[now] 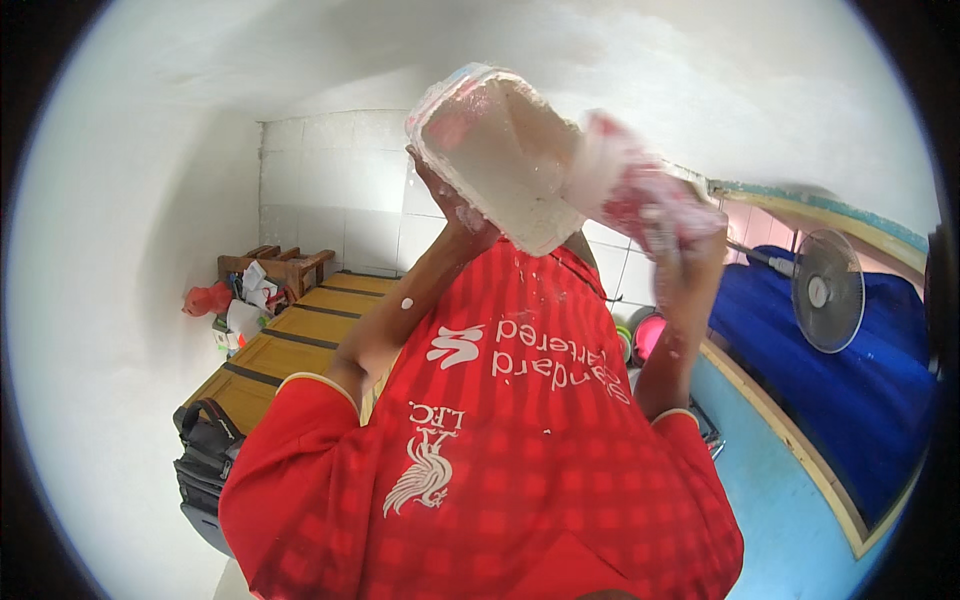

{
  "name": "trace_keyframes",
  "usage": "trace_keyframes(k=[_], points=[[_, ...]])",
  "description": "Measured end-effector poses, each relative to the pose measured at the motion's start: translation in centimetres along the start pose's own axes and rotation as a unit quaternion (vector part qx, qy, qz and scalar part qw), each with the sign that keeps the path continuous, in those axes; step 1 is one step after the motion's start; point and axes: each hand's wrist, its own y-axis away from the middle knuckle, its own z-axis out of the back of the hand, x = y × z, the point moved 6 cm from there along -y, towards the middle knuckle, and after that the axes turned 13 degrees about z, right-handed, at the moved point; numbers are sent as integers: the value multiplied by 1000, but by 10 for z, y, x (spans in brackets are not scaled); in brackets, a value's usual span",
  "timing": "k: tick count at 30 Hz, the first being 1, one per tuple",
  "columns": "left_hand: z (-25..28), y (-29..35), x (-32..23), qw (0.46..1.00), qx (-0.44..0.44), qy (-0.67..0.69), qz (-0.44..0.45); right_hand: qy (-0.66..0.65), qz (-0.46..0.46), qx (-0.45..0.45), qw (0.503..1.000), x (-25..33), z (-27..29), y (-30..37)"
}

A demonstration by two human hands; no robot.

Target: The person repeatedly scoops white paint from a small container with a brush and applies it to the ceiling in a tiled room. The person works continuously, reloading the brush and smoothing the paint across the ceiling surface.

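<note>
My left hand (458, 205) is raised in front of me and holds a clear plastic tub (500, 150) by its side. White paint or plaster coats the tub's rim and walls, and its mouth tilts toward me. Some of my left fingers are hidden behind it. At the tub's right edge, my right hand (690, 235) is closed on a red-and-white thing (640, 180) smeared with white. Motion blurs that thing, so its kind cannot be made out. White spots mark both forearms.
White wall surfaces surround me. Behind are yellow-brown panels (290, 345), a wooden rack (275, 265), a black bag (205, 465) and a red plastic bag (207, 299). To the right, a grey fan (828, 290) stands before blue cloth (770, 330), beside a wooden-framed edge (790, 440).
</note>
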Motion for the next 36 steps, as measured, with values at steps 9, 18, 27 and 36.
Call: trace_keyframes(k=[9, 18, 27, 36], points=[[-30, -17, 41, 997, 0, -67, -45, 165, 92, -14, 982, -14, -30, -23], [-62, -26, 87, 988, -4, -122, -97, 162, 94, -24, 982, -59, 19, -7], [-79, -26, 112, 967, -29, -184, -173, 108, 103, -42, 988, -94, 56, 2], [-88, -24, 135, 923, -65, -261, -275, 14, 127, 21, 992, -108, 61, 5]])
